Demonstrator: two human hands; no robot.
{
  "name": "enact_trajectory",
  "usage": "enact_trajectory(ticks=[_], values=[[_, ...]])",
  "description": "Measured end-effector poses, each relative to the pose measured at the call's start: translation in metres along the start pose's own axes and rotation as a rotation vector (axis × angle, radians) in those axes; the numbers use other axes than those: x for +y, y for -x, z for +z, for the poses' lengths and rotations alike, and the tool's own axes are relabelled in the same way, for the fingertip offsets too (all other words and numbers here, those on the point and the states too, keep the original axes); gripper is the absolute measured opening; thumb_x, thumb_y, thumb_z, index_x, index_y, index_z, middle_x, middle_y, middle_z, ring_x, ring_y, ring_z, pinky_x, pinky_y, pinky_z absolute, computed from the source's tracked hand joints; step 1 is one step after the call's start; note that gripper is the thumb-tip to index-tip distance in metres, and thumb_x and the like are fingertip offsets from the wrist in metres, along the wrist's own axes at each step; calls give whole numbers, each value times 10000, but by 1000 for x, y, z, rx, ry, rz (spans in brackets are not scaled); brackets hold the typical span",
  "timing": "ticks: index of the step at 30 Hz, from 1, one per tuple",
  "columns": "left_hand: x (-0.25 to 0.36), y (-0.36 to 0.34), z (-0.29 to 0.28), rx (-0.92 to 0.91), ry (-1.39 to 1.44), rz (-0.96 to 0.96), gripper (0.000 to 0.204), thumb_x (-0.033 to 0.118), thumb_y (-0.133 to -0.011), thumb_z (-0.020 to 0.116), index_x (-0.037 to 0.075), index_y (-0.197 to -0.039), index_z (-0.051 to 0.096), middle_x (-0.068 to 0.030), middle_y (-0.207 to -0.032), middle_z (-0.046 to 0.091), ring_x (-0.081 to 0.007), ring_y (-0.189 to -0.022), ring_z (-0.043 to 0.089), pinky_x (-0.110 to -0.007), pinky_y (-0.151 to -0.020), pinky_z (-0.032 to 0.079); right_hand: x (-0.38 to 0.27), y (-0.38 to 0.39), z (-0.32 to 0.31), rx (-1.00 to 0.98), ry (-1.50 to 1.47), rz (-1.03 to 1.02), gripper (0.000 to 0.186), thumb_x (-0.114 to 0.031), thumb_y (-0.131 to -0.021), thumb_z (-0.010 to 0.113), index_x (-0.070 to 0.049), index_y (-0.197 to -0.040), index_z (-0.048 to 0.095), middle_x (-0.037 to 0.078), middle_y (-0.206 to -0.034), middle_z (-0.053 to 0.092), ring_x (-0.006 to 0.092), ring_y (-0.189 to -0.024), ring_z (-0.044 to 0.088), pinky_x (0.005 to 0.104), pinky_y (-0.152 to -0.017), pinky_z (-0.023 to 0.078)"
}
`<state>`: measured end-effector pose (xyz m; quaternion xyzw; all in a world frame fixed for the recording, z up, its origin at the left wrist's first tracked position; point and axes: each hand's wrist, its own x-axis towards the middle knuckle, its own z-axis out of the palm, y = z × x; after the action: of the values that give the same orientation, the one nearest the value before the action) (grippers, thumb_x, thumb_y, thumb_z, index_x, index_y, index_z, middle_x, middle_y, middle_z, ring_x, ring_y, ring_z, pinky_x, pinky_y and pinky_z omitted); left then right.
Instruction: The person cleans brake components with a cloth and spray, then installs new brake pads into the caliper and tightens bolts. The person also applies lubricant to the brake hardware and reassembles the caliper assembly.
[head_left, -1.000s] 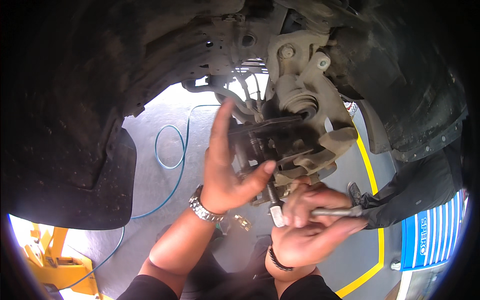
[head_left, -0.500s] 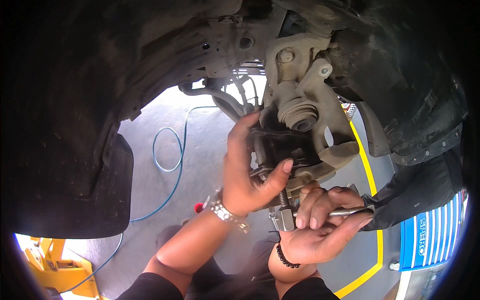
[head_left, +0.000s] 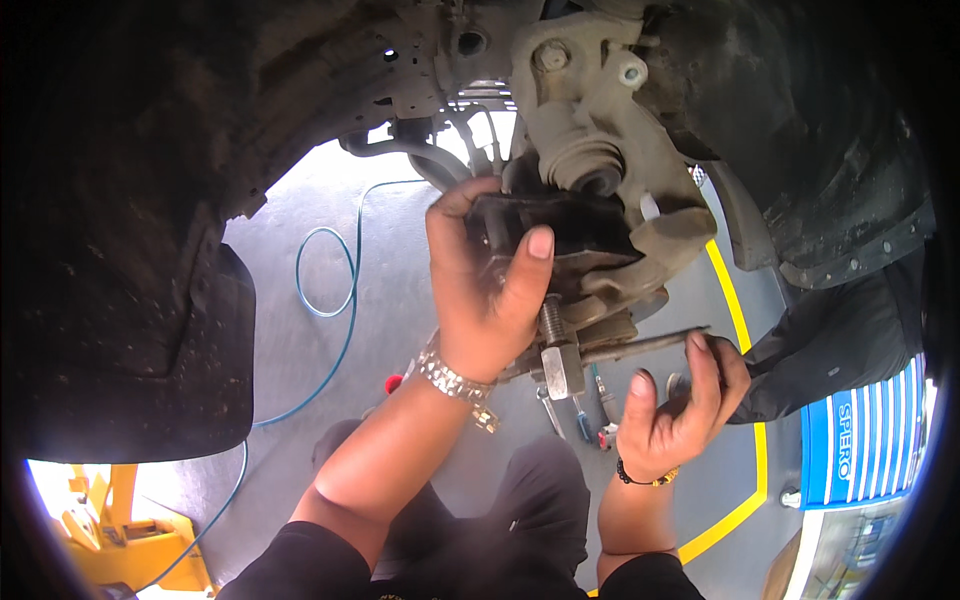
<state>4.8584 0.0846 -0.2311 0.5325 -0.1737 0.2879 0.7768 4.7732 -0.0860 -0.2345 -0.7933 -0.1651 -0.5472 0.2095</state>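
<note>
My left hand is wrapped round a dark metal screw puller, thumb up along its front. Below that thumb hangs the puller's threaded screw, ending in a large hex head. A thin metal bar sticks out to the right beside the hex head. My right hand is open, thumb and fingers apart; a fingertip is at the bar's outer end, and whether it touches cannot be told. Directly above the puller is a dusty steering knuckle with a ribbed round joint.
Dark wheel-arch lining surrounds the work. Hand tools lie on the floor beyond my knees. A teal hose loops at left, near yellow equipment. Another person's dark trouser leg and a blue cabinet are at right.
My right hand has opened from its grip on the bar and moved right and slightly down. The bar stays beside the hex head. The view has shifted slightly; my left hand keeps its hold.
</note>
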Motion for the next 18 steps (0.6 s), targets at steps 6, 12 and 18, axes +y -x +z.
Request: enact_trajectory(ticks=[6,12,18], values=[[-5,-2,-3,42,-116,58,505,190,-904,707,10,-1277,419,-92,-1130,559,-143,-1004,537,-296,-903,447,-12,-16,0,-215,184,30,446,-363,-781,802,-42,-1034,624,125,-979,584,309,-850,567,406,-732,449],[-3,2,0,43,-92,2,547,190,-886,732,35,-1291,398,-93,-1154,559,-146,-1013,543,-298,-899,457,-44,7,23,-570,-111,136,270,-311,-901,668,-59,-877,573,92,-737,550,293,-554,560,408,-516,440],[-2,-11,-30,-337,154,-66,817,184,-803,813,71,-1381,246,-134,-1202,534,-208,-1132,540,-345,-959,465,-93,4,32,-425,-1089,822,322,-223,-1022,539,4,-826,654,68,-681,617,142,-549,546,260,-527,421]])
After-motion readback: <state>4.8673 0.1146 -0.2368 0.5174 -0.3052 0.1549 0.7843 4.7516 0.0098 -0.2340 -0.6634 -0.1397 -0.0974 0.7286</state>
